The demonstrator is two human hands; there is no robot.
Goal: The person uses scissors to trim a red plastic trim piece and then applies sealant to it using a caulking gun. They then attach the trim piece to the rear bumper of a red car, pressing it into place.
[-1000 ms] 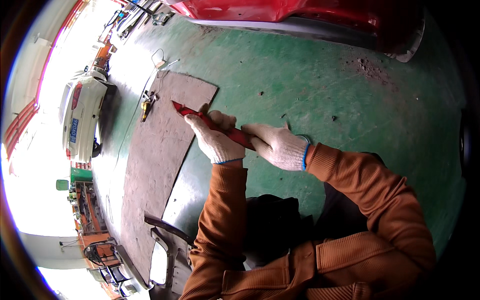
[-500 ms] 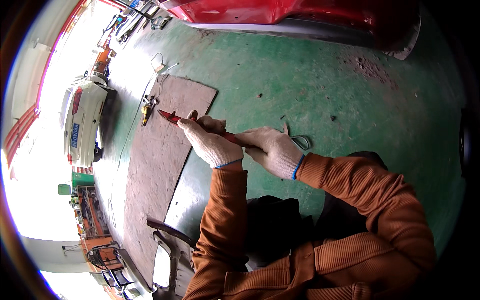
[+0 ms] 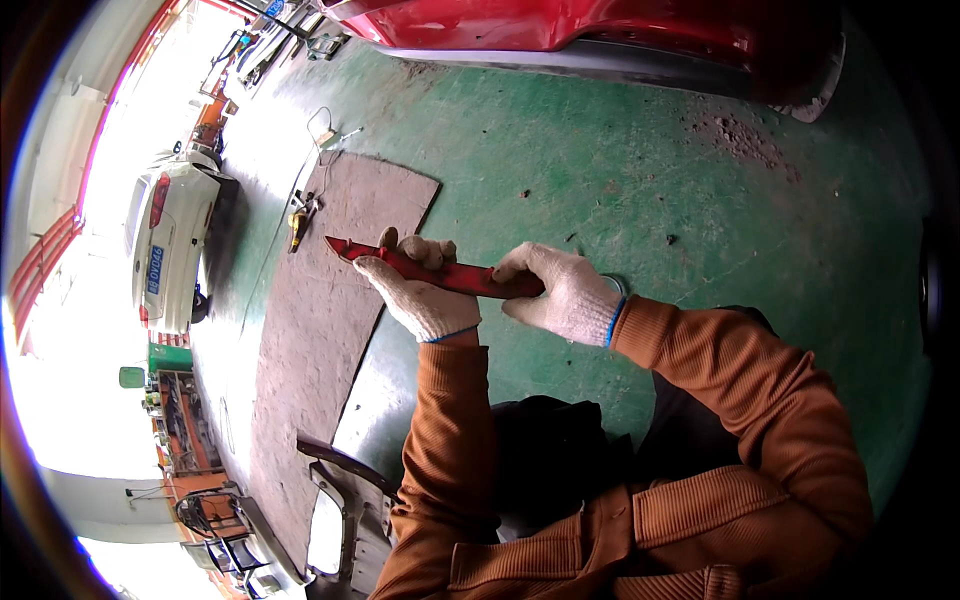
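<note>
Both of my hands wear white knitted gloves with blue cuff edging. Between them is a long, narrow red strip-like part, tapering to a point at its left end; its exact kind I cannot make out. My left hand wraps round its middle from below, with the thumb and fingers on opposite sides. The right end is pinched by my right hand, fingers over the top and thumb underneath. Behind my right wrist a small dark loop is partly hidden on the floor.
A large brownish board lies on the green floor to the left. Beside its left edge rests a yellow tool. A red car body stands at the far side, a white car at the left. Metal panels lie near my left elbow.
My right hand has shifted to the right along the red part, uncovering more of it. The part has turned so that a broader face shows. My left hand keeps its hold.
</note>
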